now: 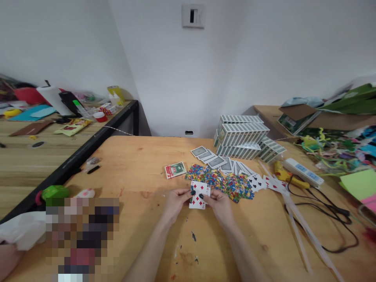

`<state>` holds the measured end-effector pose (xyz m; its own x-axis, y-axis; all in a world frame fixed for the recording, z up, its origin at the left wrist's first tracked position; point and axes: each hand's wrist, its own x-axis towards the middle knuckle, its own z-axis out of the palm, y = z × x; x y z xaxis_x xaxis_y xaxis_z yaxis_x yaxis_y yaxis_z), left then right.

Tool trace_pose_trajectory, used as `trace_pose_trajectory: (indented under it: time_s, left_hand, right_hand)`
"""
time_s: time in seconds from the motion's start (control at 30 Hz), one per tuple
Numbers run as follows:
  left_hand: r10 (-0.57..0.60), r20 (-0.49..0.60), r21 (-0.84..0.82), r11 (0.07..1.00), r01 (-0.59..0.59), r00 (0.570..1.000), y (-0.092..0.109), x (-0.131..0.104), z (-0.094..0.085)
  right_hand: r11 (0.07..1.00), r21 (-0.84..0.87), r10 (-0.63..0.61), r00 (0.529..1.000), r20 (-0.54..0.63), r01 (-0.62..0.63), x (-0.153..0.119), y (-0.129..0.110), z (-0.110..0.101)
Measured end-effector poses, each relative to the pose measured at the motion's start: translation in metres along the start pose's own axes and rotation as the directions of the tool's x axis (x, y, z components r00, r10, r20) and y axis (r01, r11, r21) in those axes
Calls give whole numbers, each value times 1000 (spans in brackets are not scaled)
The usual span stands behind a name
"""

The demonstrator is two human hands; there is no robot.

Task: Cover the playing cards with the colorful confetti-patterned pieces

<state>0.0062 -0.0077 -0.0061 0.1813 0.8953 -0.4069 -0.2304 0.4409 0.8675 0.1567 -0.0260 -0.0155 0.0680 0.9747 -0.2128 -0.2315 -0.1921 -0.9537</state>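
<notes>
Between my hands, near the middle of the table, are a few playing cards [197, 199], with the seven of diamonds on top and the edge of another card behind it. My left hand [177, 203] pinches their left side, thumb on the face. On the right side my right hand [219, 201] grips them the same way. Just beyond lies a colourful patterned strip of what look like overlapping pieces [219, 178]. Grey-backed cards [217, 161] fan out behind it, and face-up cards [256, 182] lie at its right end. A boxed card deck [175, 170] rests to the left.
Striped card boxes [243, 135] are stacked at the back right. Further right are a yellow glue gun [293, 178], a power strip [304, 171], a black cable [326, 213] and clear sticks [311, 239]. A green object [55, 192] sits at left beside a blurred-out area.
</notes>
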Motion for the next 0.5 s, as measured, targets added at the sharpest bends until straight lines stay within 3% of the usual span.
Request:
trace_pose_trajectory:
  time_s: [0.17,0.3,0.4,0.5]
  left_hand:
    - [40,-93,57,998,-34,995,1,-2,5]
    - [135,-156,133,985,-114,978,-1,-3,10]
    - [255,-205,286,939,-191,945,-6,-3,12]
    - [415,-212,494,827,-270,885,-12,-6,14]
  right_hand:
    - [996,74,59,998,-2,-58,-2,-4,1]
    - [990,117,81,997,5,-81,-2,-4,0]
    - [989,126,81,997,6,-81,-1,0,-1]
    - [988,130,84,996,7,-84,-1,3,0]
